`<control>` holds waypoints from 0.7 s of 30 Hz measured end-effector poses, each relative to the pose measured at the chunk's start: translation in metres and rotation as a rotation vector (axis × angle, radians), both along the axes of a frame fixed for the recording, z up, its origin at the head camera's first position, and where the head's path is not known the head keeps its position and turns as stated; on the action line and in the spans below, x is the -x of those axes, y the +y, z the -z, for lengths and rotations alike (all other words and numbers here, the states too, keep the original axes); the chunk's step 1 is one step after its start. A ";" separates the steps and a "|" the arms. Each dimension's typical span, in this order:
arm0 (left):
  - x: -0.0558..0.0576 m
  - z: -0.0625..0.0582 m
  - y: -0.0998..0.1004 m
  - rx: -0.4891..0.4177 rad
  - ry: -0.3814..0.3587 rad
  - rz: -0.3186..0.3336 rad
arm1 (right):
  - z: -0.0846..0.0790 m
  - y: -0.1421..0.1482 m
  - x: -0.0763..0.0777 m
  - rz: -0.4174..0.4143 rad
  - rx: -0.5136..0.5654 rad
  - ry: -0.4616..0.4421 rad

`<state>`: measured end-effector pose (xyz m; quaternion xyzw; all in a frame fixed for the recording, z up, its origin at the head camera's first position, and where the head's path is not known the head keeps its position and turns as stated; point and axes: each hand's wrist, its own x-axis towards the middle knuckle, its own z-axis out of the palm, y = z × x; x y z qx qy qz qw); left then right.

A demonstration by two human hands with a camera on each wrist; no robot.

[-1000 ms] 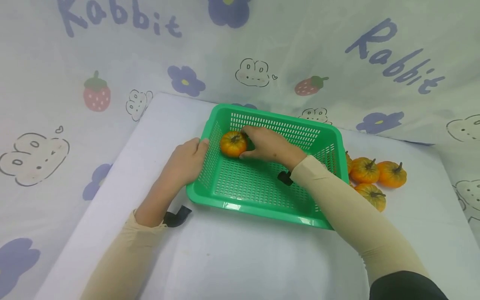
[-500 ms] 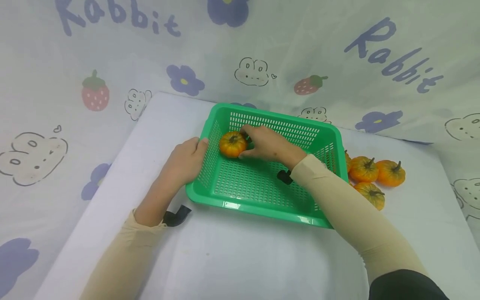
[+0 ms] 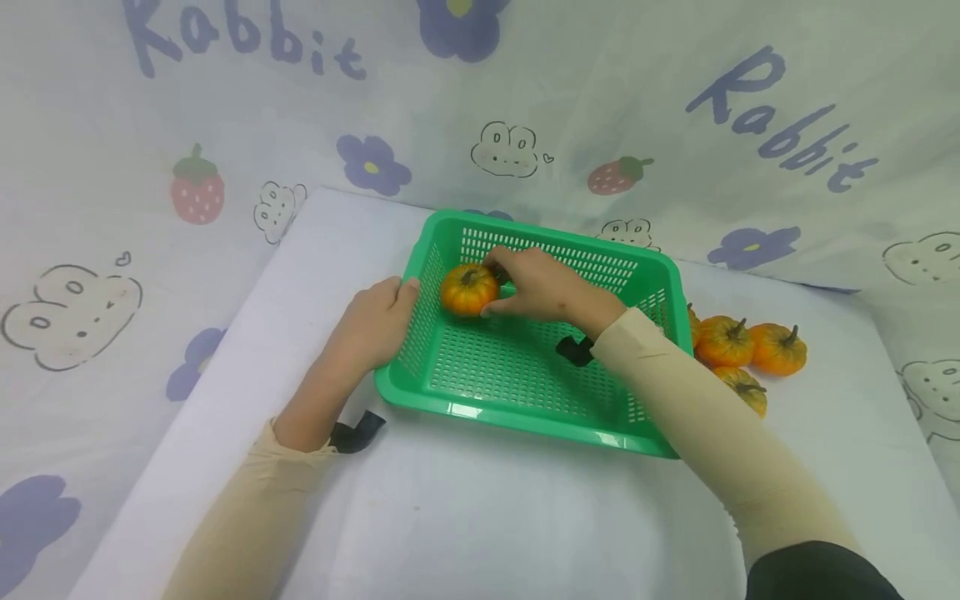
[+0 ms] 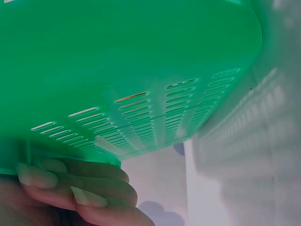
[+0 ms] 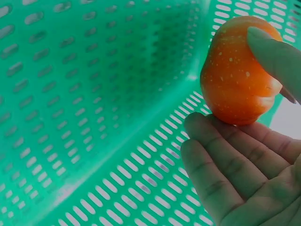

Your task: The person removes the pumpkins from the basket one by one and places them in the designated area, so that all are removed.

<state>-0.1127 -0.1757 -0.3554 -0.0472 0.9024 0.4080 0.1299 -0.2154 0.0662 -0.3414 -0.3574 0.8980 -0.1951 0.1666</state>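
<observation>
A green plastic basket (image 3: 525,427) with slotted walls stands on a white table. My left hand (image 3: 367,327) grips its left rim; in the left wrist view the fingers (image 4: 91,181) curl beneath the rim, against the outer wall. Inside the basket, near its left wall, is a small orange pumpkin (image 3: 468,293) with a short stem. My right hand (image 3: 546,287) reaches in and holds this pumpkin from the right. The right wrist view has the thumb on one side of the pumpkin (image 5: 235,75) and the fingers (image 5: 225,155) touching the other.
Several more small pumpkins (image 3: 778,348) lie on the table (image 3: 480,525) just right of the basket, some partly hidden by it and the right sleeve. A patterned cloth (image 3: 420,92) with rabbits and flowers hangs behind the table.
My right hand and the pumpkin in it have shifted very slightly to the right. The left hand stays on the basket rim.
</observation>
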 end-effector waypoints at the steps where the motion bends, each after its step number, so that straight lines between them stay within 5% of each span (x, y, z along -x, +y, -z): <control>1: 0.000 0.000 0.001 0.000 0.000 0.001 | -0.003 0.003 -0.001 0.001 0.005 0.003; 12: 0.002 -0.001 0.002 0.008 0.005 0.006 | -0.042 0.039 -0.025 0.053 0.014 0.050; 21: -0.001 -0.001 0.000 0.014 -0.005 -0.005 | -0.078 0.087 -0.063 0.105 0.006 0.122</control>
